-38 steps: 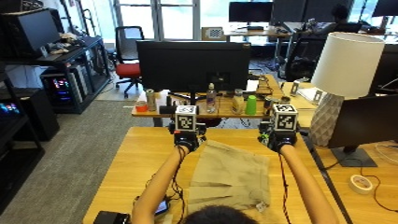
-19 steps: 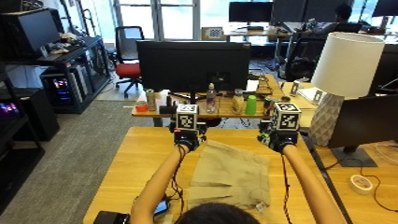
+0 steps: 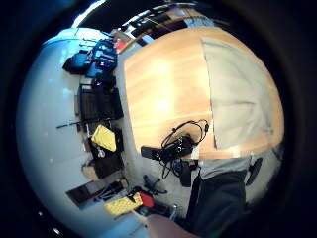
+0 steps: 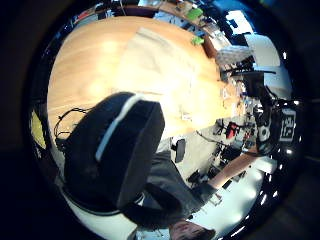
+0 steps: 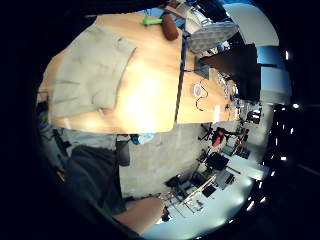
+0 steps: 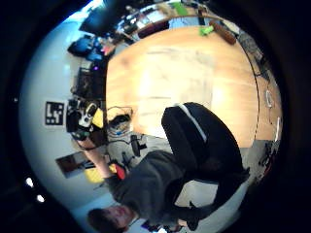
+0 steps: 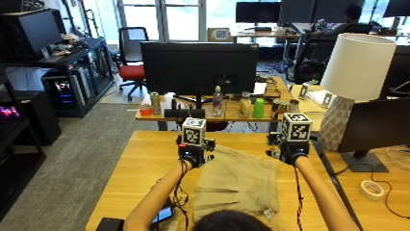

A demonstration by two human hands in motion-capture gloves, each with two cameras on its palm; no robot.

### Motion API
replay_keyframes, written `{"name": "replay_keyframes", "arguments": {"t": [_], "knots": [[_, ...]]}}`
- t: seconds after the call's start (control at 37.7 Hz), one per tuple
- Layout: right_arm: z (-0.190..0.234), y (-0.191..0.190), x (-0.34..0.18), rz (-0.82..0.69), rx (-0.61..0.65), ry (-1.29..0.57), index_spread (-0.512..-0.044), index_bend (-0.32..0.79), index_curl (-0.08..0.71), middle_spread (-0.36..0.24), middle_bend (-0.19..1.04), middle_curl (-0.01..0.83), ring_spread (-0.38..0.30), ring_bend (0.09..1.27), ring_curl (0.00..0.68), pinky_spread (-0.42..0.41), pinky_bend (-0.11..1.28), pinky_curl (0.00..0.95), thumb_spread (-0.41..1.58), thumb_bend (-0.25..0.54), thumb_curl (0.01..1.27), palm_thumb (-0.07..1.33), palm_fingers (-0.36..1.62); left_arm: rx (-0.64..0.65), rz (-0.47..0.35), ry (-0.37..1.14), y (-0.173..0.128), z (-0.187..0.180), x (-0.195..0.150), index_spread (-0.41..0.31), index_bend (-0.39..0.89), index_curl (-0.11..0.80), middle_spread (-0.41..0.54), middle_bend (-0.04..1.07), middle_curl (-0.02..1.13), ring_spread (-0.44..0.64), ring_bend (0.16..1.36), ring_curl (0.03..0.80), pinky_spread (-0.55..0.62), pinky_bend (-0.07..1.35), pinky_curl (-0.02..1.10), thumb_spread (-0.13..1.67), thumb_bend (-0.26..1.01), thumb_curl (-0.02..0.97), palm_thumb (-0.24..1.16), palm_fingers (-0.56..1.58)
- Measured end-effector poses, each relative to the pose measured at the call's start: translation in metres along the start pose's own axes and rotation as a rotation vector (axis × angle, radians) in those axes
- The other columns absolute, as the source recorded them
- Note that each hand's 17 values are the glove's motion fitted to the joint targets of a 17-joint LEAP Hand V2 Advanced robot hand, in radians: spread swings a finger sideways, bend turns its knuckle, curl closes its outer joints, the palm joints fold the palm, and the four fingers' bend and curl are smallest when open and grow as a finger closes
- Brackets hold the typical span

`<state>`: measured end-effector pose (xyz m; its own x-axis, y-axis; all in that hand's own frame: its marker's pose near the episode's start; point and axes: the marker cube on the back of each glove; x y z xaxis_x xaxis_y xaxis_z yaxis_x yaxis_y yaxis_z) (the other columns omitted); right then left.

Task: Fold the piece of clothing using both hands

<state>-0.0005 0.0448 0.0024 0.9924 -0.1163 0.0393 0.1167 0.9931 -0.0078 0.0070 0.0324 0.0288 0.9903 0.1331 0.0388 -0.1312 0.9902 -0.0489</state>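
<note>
The piece of clothing, a beige garment, lies flat on the wooden table in front of me, its near edge by my head and its far edge reaching up between my arms. My left hand is over the garment's far left corner and my right hand is just off its far right side, both stretched out ahead of me. I see only the backs of my gloves, so I cannot tell whether my fingers are spread, curled or pinching cloth. From my palms, the garment shows spread out on the table well below them. A white lamp stands off to my right, beyond the table.
</note>
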Motion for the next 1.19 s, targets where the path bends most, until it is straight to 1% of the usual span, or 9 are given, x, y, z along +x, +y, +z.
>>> {"name": "replay_keyframes", "arguments": {"t": [0.08, 0.24, 0.42, 0.53, 0.64, 0.8, 1.03, 1.11, 1.19], "knots": [[0.013, -0.001, 0.001, -0.017, -0.02, 0.008, -0.363, 0.11, 0.23, -0.061, 0.18, 0.278, 0.067, 0.37, 0.251, 0.224, 0.43, 0.309, 1.28, 0.128, 0.16, 0.43, 0.32, -0.05, 0.043, 0.027, 0.0, 0.02, 0.004, -0.021, 0.15, 0.263, 0.174, 0.17, 0.21, 0.33, 0.59, 0.234, 0.4, 0.4, 0.28, 1.15, -0.01, 0.161, 0.06, 0.11], [0.04, -0.006, 0.006, -0.026, -0.052, -0.001, -0.364, 0.11, 0.223, -0.057, 0.19, 0.292, 0.055, 0.4, 0.275, 0.218, 0.47, 0.33, 1.26, 0.109, 0.18, 0.46, 0.31, -0.082, 0.082, 0.053, 0.003, 0.049, 0.012, -0.028, 0.13, 0.264, 0.182, 0.17, 0.22, 0.32, 0.61, 0.247, 0.41, 0.44, 0.3, 1.12, -0.01, 0.183, 0.08, 0.09], [0.071, -0.009, 0.012, -0.038, -0.105, 0.002, -0.364, 0.11, 0.216, -0.052, 0.19, 0.305, 0.043, 0.43, 0.292, 0.214, 0.49, 0.342, 1.24, 0.082, 0.19, 0.49, 0.31, -0.141, 0.101, 0.052, -0.003, 0.09, 0.015, -0.035, 0.13, 0.262, 0.19, 0.17, 0.23, 0.32, 0.64, 0.259, 0.41, 0.47, 0.32, 1.08, -0.02, 0.204, 0.1, 0.06], [0.106, -0.015, 0.014, -0.076, -0.14, 0.009, -0.365, 0.11, 0.211, -0.05, 0.19, 0.313, 0.038, 0.43, 0.301, 0.214, 0.5, 0.347, 1.23, 0.07, 0.2, 0.51, 0.3, -0.198, 0.153, 0.064, 0.002, 0.122, 0.019, -0.037, 0.13, 0.259, 0.2, 0.17, 0.24, 0.32, 0.65, 0.265, 0.4, 0.49, 0.33, 1.05, -0.02, 0.216, 0.1, 0.05], [0.135, -0.018, 0.012, -0.092, -0.185, 0.013, -0.365, 0.11, 0.207, -0.049, 0.2, 0.321, 0.035, 0.44, 0.306, 0.212, 0.51, 0.35, 1.21, 0.063, 0.21, 0.54, 0.31, -0.235, 0.186, 0.067, -0.005, 0.152, 0.019, -0.038, 0.11, 0.249, 0.214, 0.16, 0.23, 0.32, 0.67, 0.27, 0.4, 0.56, 0.35, 1.01, -0.02, 0.232, 0.12, 0.03], [0.167, -0.025, 0.013, -0.124, -0.228, 0.022, -0.366, 0.11, 0.205, -0.054, 0.2, 0.331, 0.033, 0.45, 0.314, 0.212, 0.52, 0.353, 1.2, 0.042, 0.22, 0.56, 0.3, -0.292, 0.201, 0.064, -0.007, 0.182, 0.02, -0.051, 0.08, 0.224, 0.236, 0.17, 0.24, 0.33, 0.7, 0.28, 0.4, 0.64, 0.37, 0.94, -0.03, 0.251, 0.14, 0.0], [0.243, -0.049, 0.024, -0.122, -0.385, 0.049, -0.368, 0.1, 0.195, -0.059, 0.19, 0.339, 0.022, 0.46, 0.323, 0.199, 0.56, 0.364, 1.17, 0.025, 0.25, 0.63, 0.31, -0.439, 0.252, -0.013, -0.001, 0.252, 0.026, -0.045, 0.07, 0.182, 0.27, 0.17, 0.24, 0.32, 0.75, 0.292, 0.37, 0.77, 0.4, 0.87, -0.03, 0.271, 0.14, 0.0], [0.259, -0.049, 0.023, -0.095, -0.432, 0.062, -0.373, 0.09, 0.188, -0.059, 0.18, 0.339, 0.017, 0.47, 0.326, 0.186, 0.59, 0.371, 1.14, 0.017, 0.26, 0.66, 0.32, -0.415, 0.239, -0.095, -0.006, 0.268, 0.028, -0.039, 0.08, 0.174, 0.264, 0.18, 0.24, 0.3, 0.75, 0.293, 0.34, 0.82, 0.41, 0.86, -0.03, 0.279, 0.16, 0.05], [0.262, -0.033, 0.013, -0.047, -0.498, 0.065, -0.374, 0.09, 0.183, -0.059, 0.17, 0.335, 0.007, 0.49, 0.332, 0.168, 0.63, 0.379, 1.12, 0.014, 0.27, 0.69, 0.34, -0.387, 0.186, -0.14, -0.015, 0.273, 0.028, -0.04, 0.13, 0.185, 0.238, 0.2, 0.26, 0.28, 0.72, 0.285, 0.29, 0.81, 0.4, 0.85, -0.02, 0.285, 0.17, 0.07]]}}
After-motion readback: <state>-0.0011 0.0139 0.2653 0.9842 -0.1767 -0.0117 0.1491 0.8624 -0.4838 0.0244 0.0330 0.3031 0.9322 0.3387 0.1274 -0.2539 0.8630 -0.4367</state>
